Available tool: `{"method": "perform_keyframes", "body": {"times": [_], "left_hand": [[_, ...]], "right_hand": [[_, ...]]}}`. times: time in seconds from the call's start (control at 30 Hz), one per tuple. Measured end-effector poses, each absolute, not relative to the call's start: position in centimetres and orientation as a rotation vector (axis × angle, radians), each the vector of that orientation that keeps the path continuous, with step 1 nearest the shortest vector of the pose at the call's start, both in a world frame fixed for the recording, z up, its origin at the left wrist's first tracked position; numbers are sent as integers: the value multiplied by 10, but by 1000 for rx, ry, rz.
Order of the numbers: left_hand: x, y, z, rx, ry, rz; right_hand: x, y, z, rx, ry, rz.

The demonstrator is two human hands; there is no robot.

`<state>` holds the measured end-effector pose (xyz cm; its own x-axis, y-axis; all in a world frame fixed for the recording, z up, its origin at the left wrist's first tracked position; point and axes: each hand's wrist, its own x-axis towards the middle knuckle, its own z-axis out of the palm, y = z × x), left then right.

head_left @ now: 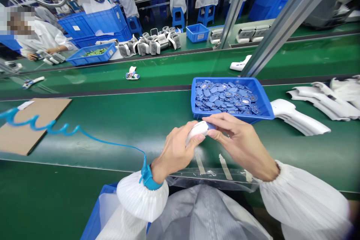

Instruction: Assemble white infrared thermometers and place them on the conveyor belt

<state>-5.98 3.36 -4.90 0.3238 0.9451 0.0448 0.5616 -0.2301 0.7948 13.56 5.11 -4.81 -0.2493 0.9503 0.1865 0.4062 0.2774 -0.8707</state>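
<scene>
My left hand (pixel 177 149) is closed around a white plastic housing (pixel 197 129), thumb in front and fingers behind, so much of its body is hidden. With thumb and fingertips, my right hand (pixel 242 140) pinches a small blue plastic cover (pixel 211 125) at the housing's right end. The two parts touch; whether they are joined, I cannot tell. Just beyond my hands stands a blue bin (pixel 232 116) holding many flat oval blue covers (pixel 222 95). A blue wrist strap (pixel 150 178) with a coiled cord circles my left wrist.
White gun-shaped shells (pixel 302 117) lie right of the bin. Cardboard (pixel 42 123) lies at left, crossed by the coiled blue cord (pixel 56 129). Beyond runs a green conveyor (pixel 168 71) carrying a few parts. A slanted metal post (pixel 284 26) rises at right. Co-workers sit across.
</scene>
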Motion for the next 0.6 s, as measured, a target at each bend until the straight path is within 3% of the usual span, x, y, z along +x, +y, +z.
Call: {"method": "perform_keyframes", "body": {"times": [0.27,0.33,0.47,0.6], "left_hand": [[-51,32,-62,2273,1442,671],[-49,28,-66,2223,1463,774],[-41,22,-86,1879,1947,1113],[-32,28,-103,1922,2079,1179]], "right_hand": [[131,32,-60,-1298,-1894,547],[135,25,-62,-1343,-1907,548],[136,8,-65,-1318,-1958,418],[133,-9,-73,-1449,-1910,251]]}}
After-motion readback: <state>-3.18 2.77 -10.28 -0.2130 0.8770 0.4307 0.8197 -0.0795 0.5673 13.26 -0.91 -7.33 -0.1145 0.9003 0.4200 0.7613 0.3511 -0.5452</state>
